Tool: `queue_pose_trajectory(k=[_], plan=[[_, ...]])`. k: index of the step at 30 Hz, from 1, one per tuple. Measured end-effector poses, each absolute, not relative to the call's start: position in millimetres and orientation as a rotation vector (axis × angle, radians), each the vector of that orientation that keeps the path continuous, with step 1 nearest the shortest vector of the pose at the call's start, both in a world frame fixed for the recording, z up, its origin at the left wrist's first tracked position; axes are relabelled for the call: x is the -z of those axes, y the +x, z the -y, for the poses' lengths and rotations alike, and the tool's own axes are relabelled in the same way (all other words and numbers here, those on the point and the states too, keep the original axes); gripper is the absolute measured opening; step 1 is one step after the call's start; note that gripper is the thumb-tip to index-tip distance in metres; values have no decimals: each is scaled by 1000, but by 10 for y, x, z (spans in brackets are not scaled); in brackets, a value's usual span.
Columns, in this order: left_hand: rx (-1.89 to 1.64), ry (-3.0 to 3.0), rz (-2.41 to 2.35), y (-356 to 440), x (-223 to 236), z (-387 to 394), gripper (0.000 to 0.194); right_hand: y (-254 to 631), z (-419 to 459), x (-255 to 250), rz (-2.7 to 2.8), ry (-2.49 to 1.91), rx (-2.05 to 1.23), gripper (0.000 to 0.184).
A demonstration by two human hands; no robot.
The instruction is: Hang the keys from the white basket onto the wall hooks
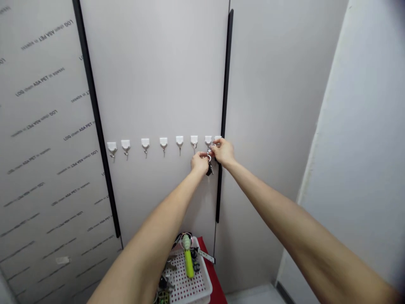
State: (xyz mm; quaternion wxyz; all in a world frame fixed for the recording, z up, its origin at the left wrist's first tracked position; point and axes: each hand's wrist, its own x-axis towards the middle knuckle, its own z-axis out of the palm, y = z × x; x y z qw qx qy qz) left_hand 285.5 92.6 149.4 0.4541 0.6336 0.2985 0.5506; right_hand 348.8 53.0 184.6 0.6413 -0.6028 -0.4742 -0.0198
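Observation:
Both of my hands are raised to the pale door panel, close together at the right end of a row of white hooks (163, 142). A bunch of keys (209, 169) with a black piece and metal rings hangs between them. My left hand (200, 163) pinches the bunch from the left, near its lower ring. On the right, the fingers of my right hand (224, 151) are closed on the upper ring, just below a white hook (208, 139). Whether the ring touches that hook I cannot tell. My right hand partly covers the last hook (217, 138).
Below my hands, a white perforated basket (207, 287) sits on something red (215, 274). It holds several keys and a yellow-green item (188, 264). Long black handle strips (226, 76) run down the panel's edges. A white wall (363, 147) stands at the right.

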Motion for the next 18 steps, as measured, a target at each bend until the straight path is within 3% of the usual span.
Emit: queue_pose_trajectory(k=[14,18], plan=[[-1292,1512,-613,2741,-1510,-849,22,3425,-582,-1863,1140,-1387,202,12],[-1205,1601,-670,2642,-1390,-835,27,3418,-583,-1794,1168,-1520,216,21]])
